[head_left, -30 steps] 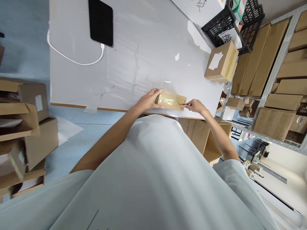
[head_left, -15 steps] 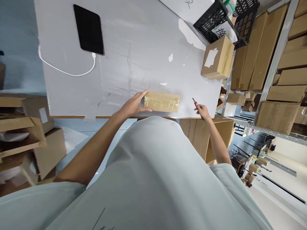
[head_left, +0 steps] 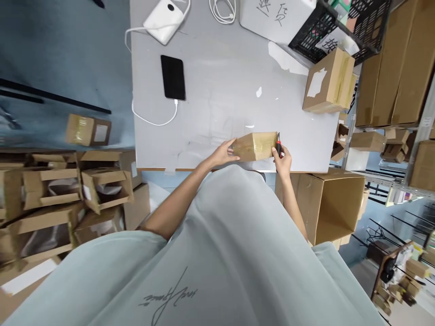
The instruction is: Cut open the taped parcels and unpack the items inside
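Note:
A small cardboard box (head_left: pixel 255 146) with clear tape on it is tilted at the front edge of the grey-white table (head_left: pixel 217 99). My left hand (head_left: pixel 224 153) grips its left end between thumb and fingers. At the box's right end, my right hand (head_left: pixel 282 159) is closed around a red and black utility knife (head_left: pixel 279 147), blade pointing away from me. The thumb of that hand lies against or very close to the box; whether the blade touches the cardboard I cannot tell.
A tablet (head_left: pixel 173 78) on a white cable and a white device (head_left: pixel 163 21) lie at the table's left. Back right stand a taped carton (head_left: pixel 328 83), a black crate (head_left: pixel 309 36) and a white bin (head_left: pixel 272 18). A large open carton (head_left: pixel 340 208) stands below the table's right edge.
My right hand has brought the knife left to the box's right end. The box has been turned and tilted in my left hand. My view has shifted left.

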Available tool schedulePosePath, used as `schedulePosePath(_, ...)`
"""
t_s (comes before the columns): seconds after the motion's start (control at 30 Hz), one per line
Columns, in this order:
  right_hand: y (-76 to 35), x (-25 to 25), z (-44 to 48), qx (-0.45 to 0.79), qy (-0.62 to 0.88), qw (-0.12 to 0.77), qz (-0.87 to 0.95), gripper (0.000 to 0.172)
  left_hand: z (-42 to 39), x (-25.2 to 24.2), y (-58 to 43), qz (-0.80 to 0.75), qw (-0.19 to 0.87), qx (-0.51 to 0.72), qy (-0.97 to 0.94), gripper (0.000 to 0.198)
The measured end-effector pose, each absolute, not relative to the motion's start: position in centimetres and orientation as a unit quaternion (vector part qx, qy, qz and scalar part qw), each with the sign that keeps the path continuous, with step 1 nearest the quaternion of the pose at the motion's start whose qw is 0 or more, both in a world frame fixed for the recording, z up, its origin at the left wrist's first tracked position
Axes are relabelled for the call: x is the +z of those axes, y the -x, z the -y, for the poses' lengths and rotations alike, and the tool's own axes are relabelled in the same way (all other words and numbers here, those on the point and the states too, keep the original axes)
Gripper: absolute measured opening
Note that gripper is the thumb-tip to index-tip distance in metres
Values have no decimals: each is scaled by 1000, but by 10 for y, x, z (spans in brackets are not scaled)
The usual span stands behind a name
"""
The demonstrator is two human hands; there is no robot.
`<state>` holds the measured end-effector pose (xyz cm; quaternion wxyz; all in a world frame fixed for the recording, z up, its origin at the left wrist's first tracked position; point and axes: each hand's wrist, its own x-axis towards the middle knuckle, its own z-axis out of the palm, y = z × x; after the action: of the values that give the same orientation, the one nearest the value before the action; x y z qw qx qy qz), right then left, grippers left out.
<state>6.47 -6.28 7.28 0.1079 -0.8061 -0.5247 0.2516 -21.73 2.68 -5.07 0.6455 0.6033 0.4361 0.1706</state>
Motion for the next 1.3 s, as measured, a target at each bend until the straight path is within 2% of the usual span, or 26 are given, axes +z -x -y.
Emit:
schedulePosePath(0.07,-65,78,65,226,826,89,509,80,-28,-43,201,-425,606,189,-645,107)
schedulePosePath(0.17,-59,78,71,212,840,115,485,68,-30,-24,193,-405,512,218,-726,85)
schedulePosePath(0.3,-48,74,79,193,837,169,483,56,-29,-4,198,-385,456,208,-775,80)
schedulePosePath(0.5,-29,72,82,195,828,160,501,51,-28,-6,207,-408,415,193,-790,72)
schedulePosePath(0.7,-9,75,85,209,840,91,492,55,-16,-8,207,-457,420,196,-759,70)
schedulePosePath(0.97,-23,84,83,222,816,117,520,52,-17,11,216,-463,472,173,-730,78)
schedulePosePath(1.13,-27,86,82,224,810,93,534,52,-33,32,221,-518,489,250,-656,52)
schedulePosePath(1.3,-24,88,81,234,808,93,533,55,-34,43,214,-550,499,246,-623,37)
